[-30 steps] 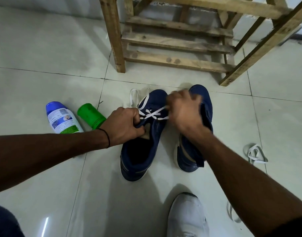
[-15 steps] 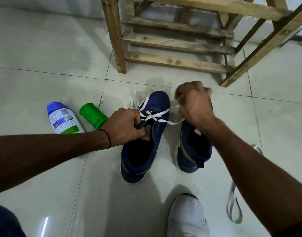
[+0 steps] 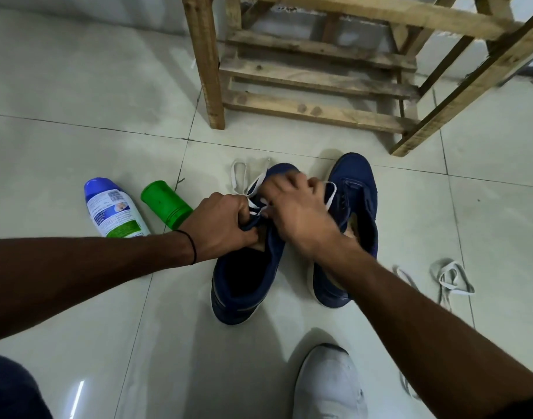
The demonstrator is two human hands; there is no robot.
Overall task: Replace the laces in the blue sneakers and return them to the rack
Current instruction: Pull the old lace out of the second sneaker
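Two blue sneakers stand side by side on the tiled floor, toes toward the wooden rack (image 3: 316, 83). My left hand (image 3: 221, 226) grips the tongue and left eyelet edge of the left sneaker (image 3: 244, 279). My right hand (image 3: 295, 207) lies over that sneaker's eyelets and pinches the white lace (image 3: 239, 175), whose loose loop trails past the toe and whose other end curls over toward the right sneaker (image 3: 354, 189). The right sneaker has no lace in it. The hand hides most of the threaded rows.
A white bottle with a blue cap (image 3: 111, 208) and a green container (image 3: 165, 204) lie on the floor to the left. Loose grey-white laces (image 3: 451, 276) lie at the right. A white shoe on a foot (image 3: 328, 385) is at the bottom.
My right hand, which had pulled the lace up and to the right, has come back down onto the left sneaker's eyelets. The left hand has kept its grip.
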